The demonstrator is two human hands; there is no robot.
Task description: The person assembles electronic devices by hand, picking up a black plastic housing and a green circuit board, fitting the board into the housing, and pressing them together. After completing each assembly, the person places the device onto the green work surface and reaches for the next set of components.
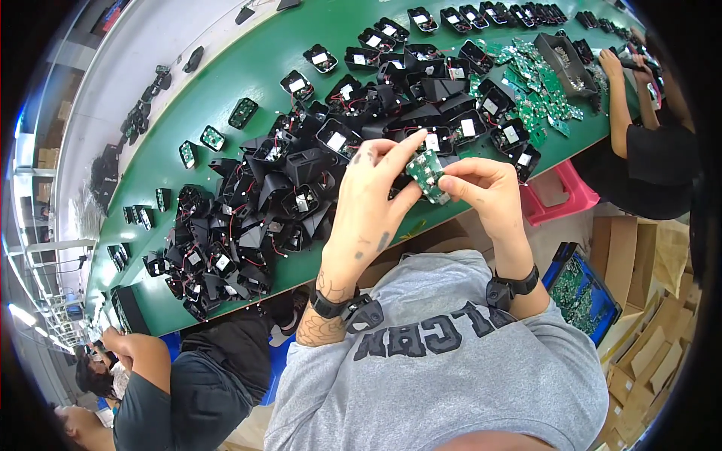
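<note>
Both hands, left hand (370, 197) and right hand (486, 189), pinch a small green board (426, 174) with closed fingers; it likely goes into a black case (335, 139) next.

One held circuit board (426, 174), two hands (376, 197)

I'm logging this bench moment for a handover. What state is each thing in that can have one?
Left hand: closed on the small green circuit board.
Right hand: pinching the same board's lower edge.
Small green circuit board: held above the bench, tilted.
Black housings: heaped loosely, many open side up with wires showing.
Grey bin: open, on the green bench.
Pink bin: below the bench edge, open.
</note>
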